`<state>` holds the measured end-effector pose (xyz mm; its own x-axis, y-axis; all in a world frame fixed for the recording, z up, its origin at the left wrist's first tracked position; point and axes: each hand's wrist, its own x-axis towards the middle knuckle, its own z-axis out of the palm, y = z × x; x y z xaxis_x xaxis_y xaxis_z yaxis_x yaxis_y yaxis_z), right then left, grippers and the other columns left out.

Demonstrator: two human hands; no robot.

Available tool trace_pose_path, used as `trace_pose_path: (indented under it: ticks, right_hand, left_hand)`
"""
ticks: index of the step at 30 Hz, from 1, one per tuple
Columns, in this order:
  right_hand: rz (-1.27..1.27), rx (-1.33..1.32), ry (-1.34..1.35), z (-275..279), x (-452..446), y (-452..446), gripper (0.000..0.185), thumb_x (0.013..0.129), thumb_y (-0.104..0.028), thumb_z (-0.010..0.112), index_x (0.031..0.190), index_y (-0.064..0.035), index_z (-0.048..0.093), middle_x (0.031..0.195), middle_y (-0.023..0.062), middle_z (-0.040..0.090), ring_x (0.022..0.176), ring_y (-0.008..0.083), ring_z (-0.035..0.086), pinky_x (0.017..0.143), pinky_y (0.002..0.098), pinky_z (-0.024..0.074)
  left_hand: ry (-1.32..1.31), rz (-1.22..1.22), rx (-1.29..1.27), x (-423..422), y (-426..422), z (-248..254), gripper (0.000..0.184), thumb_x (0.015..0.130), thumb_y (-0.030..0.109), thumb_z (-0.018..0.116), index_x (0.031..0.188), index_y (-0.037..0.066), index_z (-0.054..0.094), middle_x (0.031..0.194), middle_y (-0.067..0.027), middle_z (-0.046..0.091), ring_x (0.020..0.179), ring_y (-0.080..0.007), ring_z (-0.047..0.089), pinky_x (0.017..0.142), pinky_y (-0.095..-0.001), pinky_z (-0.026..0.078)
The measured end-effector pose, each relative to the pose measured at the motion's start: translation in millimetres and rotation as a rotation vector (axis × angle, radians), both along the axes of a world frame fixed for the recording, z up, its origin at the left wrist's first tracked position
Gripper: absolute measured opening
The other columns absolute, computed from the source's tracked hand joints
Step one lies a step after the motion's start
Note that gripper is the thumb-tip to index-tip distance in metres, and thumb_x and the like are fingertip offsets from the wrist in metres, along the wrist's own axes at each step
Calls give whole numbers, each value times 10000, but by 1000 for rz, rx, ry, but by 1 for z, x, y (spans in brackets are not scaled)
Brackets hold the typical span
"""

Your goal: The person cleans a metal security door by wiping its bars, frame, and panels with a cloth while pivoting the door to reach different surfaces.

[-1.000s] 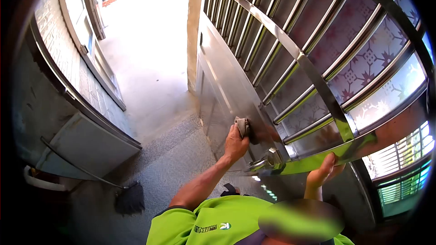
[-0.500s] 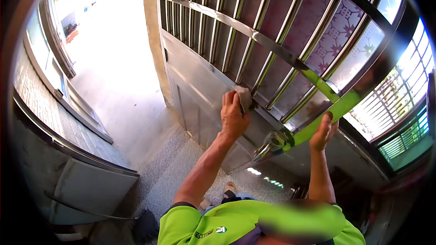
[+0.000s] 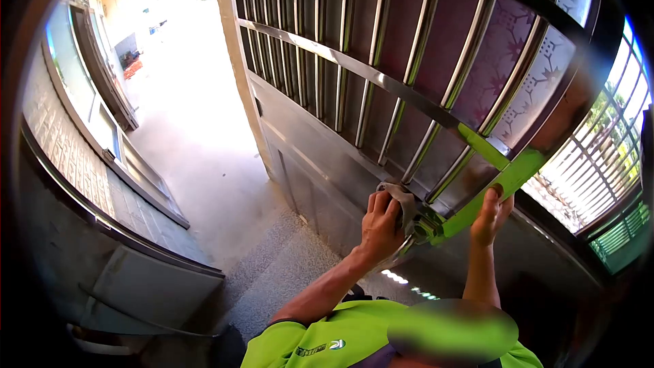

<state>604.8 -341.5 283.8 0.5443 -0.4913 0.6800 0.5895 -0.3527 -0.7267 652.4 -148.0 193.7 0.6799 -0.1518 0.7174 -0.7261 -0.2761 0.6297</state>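
My left hand [image 3: 383, 226] is closed round a grey cloth [image 3: 402, 203] and presses it to the metal door [image 3: 327, 163], at the rail below the bars and close by the lock. The shiny door handle and lock [image 3: 428, 227] sit just right of this hand, partly covered by it. My right hand [image 3: 492, 214] grips the upright edge of the door, thumb on the near face; its other fingers are partly hidden. Polished vertical bars [image 3: 417, 27] fill the door's upper part, crossed by flat metal bands. A patterned pane shows behind them.
The door stands open beside a bright concrete yard [image 3: 197, 123]. Speckled stone steps [image 3: 279, 279] lie below. A barred window [image 3: 599, 150] is at the right, and a framed window [image 3: 102, 116] at the left. A grey panel [image 3: 143, 293] leans at lower left.
My left hand has slid the cloth right and down along the rail towards the lock. My right hand stays on the door edge. The view has shifted slightly.
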Motion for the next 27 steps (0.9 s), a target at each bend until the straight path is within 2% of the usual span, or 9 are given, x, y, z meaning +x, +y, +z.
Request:
trace_pose_path:
  ticks: [3, 6, 8, 9, 11, 14, 17, 21, 27]
  right_hand:
    - [-3, 43, -18, -7, 4, -5, 234, 893, -272, 602, 944, -89, 466, 800, -60, 347, 709, 50, 306, 632, 244, 266]
    - [-16, 125, -30, -24, 5, -12, 308, 905, -310, 607, 1035, -45, 516, 882, -18, 446, 801, 87, 412, 745, 254, 349]
    - [-132, 226, -67, -38, 4, -21, 493, 949, -385, 609, 1264, -21, 503, 1119, 47, 535, 1034, 160, 518, 927, 319, 406]
    - [-131, 219, -68, -43, 2, -26, 493, 949, -385, 609, 1264, -21, 503, 1119, 47, 535, 1034, 160, 518, 927, 319, 406]
    - [-219, 152, -50, -46, -3, -35, 608, 957, -400, 587, 1383, 14, 458, 1291, 102, 539, 1162, 213, 527, 1009, 357, 403]
    - [-329, 157, -67, -39, -7, -32, 607, 957, -374, 557, 1371, 57, 450, 1302, 166, 542, 1165, 238, 544, 995, 350, 422]
    - [-255, 218, -97, -40, -16, -34, 607, 972, -402, 539, 1368, 52, 463, 1307, 172, 553, 1162, 249, 559, 995, 374, 446]
    - [-280, 308, -81, -33, -26, -19, 670, 991, -485, 506, 1405, 37, 437, 1373, 167, 525, 1214, 259, 541, 1021, 398, 443]
    - [-480, 393, -75, -15, -26, 6, 728, 984, -573, 475, 1471, -38, 393, 1452, 153, 461, 1282, 283, 502, 1053, 400, 422]
  left_hand:
    - [-30, 149, -41, 48, 20, -3, 499, 672, -46, 622, 1163, 17, 565, 1164, -185, 536, 1081, -427, 506, 876, -489, 481]
    - [27, 372, -136, 117, 52, -23, 482, 705, -49, 609, 1182, -4, 557, 1181, -186, 540, 1085, -425, 506, 914, -483, 458]
    - [27, 446, -178, 170, 80, -39, 470, 718, -46, 598, 1185, -15, 554, 1181, -190, 541, 1083, -426, 505, 928, -481, 446]
    - [36, 507, -210, 196, 95, -46, 459, 731, -44, 588, 1189, -26, 551, 1180, -193, 542, 1080, -427, 504, 942, -479, 434]
    - [60, 551, -179, 242, 127, -50, 477, 741, -30, 577, 1216, -33, 537, 1166, -196, 541, 1090, -428, 492, 947, -479, 423]
    - [68, 595, -145, 308, 173, -48, 543, 730, -22, 539, 1271, -23, 497, 1149, -210, 525, 1092, -434, 473, 955, -494, 411]
    - [114, 653, -94, 362, 220, -26, 480, 743, -2, 557, 1220, -20, 510, 1169, -220, 530, 1095, -445, 480, 961, -514, 405]
    - [192, 720, -79, 421, 261, -18, 515, 780, 40, 577, 1285, -14, 495, 1211, -233, 530, 1136, -449, 485, 991, -507, 409]
    - [406, 791, -191, 446, 261, -124, 382, 821, 93, 566, 1184, -26, 561, 1142, -268, 549, 1117, -455, 507, 957, -519, 419]
